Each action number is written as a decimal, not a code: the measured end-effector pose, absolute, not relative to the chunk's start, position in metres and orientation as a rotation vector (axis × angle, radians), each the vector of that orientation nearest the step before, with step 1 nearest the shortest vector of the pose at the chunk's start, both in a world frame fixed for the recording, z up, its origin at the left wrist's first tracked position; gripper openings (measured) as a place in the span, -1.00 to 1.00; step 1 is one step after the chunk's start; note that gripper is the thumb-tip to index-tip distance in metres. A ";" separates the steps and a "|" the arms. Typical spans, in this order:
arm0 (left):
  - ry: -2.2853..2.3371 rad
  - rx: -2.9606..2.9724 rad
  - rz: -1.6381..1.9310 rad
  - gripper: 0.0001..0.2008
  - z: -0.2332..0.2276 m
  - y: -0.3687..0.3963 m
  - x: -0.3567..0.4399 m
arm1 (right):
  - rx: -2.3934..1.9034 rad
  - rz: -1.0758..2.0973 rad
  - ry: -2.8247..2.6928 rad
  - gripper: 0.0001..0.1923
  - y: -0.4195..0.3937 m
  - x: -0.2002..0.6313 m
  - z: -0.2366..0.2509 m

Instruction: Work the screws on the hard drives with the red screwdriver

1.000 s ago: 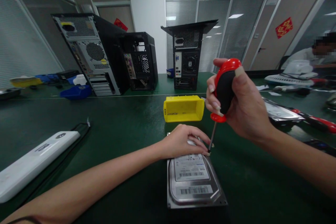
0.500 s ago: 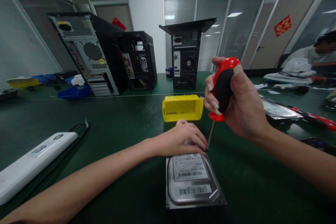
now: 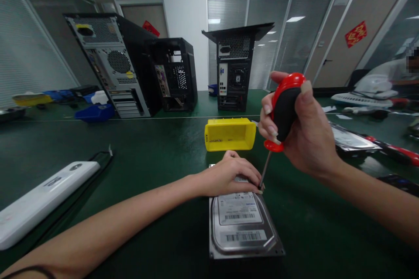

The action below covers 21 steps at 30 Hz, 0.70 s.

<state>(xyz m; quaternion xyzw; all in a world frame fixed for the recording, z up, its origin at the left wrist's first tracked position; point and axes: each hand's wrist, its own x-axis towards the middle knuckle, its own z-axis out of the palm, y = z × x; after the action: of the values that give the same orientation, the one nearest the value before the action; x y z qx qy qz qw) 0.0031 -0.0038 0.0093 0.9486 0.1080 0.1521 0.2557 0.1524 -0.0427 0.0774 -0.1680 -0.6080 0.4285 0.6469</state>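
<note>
A silver hard drive (image 3: 242,226) with white labels lies on the green table in front of me. My left hand (image 3: 234,174) is laid across its far part, fingers curled over the right edge and holding it; that part of the drive is mostly hidden. In my right hand (image 3: 301,126) is a red and black screwdriver (image 3: 284,109), its handle wrapped by the fingers. The shaft slants down to the drive's right edge, beside my left fingertips. Whether the tip sits in a screw cannot be made out. Just beyond the drive stands a yellow bin (image 3: 230,136) with small dark bits inside.
Computer cases (image 3: 234,69) stand at the back, with a larger tower (image 3: 108,61) on the left. A white power strip (image 3: 49,202) with a black cable lies at left. On the right are another hard drive (image 3: 352,137) and a red-black tool (image 3: 397,150). A person sits far right.
The view has shifted slightly, so everything sits a little further right. Both hands keep their holds, and the screwdriver stays at the drive's right edge.
</note>
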 end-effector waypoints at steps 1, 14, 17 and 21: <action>0.296 2.574 0.419 -0.90 0.009 -0.004 0.004 | -0.388 0.971 -1.381 -0.77 -0.043 0.152 0.078; 0.287 2.562 0.474 -0.91 0.006 -0.006 0.004 | -0.405 0.957 -1.393 -0.73 -0.041 0.153 0.077; 0.308 2.561 0.454 -0.91 0.007 -0.007 0.004 | -0.395 0.977 -1.386 -0.76 -0.042 0.153 0.078; 0.321 2.564 0.445 -0.91 0.009 -0.008 0.004 | -0.404 0.965 -1.395 -0.76 -0.042 0.153 0.078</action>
<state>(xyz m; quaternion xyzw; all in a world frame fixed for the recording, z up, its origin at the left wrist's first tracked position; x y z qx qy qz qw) 0.0045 -0.0077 0.0089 0.9451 0.1181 0.1642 0.2568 0.1531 -0.0420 0.0777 -0.1774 -0.6123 0.4237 0.6435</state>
